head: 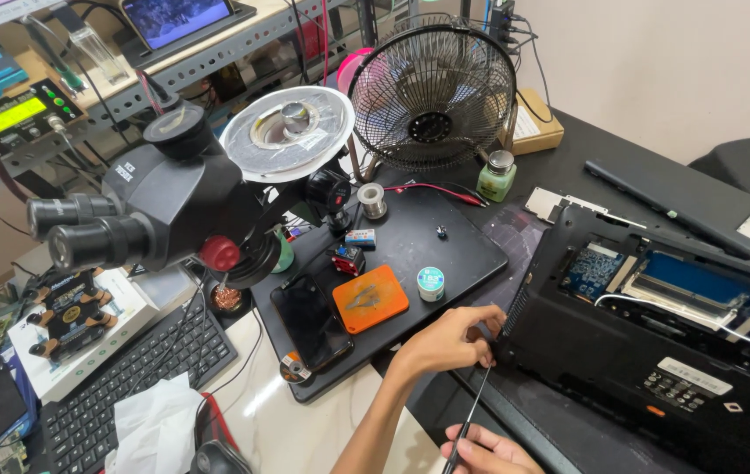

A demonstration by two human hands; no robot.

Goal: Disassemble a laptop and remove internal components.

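Note:
An opened black laptop base [621, 351] lies upside down at the right, with blue circuit boards [594, 268] showing inside. My left hand [447, 341] pinches the near left corner of the laptop base. My right hand [491, 453], at the bottom edge of the view, grips a thin black hand tool [473, 408]. The tool's tip points up at that same corner, just under my left fingers. What the tip touches is hidden.
A black work mat [428, 241] holds an orange pad [370, 298], a phone [312, 321], a small round tin [430, 283] and a solder spool [372, 199]. A black microscope [155, 206], a desk fan [432, 92], a keyboard [142, 369] and a green bottle [496, 176] stand around it.

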